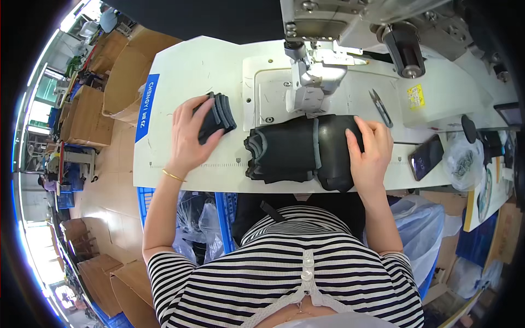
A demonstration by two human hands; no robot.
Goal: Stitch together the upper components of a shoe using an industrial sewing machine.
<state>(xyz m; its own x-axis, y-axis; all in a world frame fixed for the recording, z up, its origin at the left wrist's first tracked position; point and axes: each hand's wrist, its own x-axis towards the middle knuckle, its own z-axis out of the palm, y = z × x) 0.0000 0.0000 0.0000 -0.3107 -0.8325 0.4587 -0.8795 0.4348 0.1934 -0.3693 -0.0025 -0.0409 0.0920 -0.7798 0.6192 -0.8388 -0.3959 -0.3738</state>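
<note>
My left hand [190, 134] has its fingers and thumb around the left side of a small stack of dark fabric pieces [223, 112] with grey edges, lying on the white sewing table. On the right, my right hand [371, 150] grips the right end of a smooth black padded piece [334, 150], thumb and fingertips over its top. Left of that piece and touching it lies a bundle of black fabric pieces [284, 153] with grey edging. The sewing machine head [314, 87] stands just behind; its needle tip is hard to make out.
Thread snips [381, 108] lie right of the machine head, with a black phone [426, 157] nearer the table's right edge. A clear plastic bag [464, 156] sits beyond the phone. Blue crates [225, 218] stand below the front edge. Cardboard boxes [87, 117] are on the floor at left.
</note>
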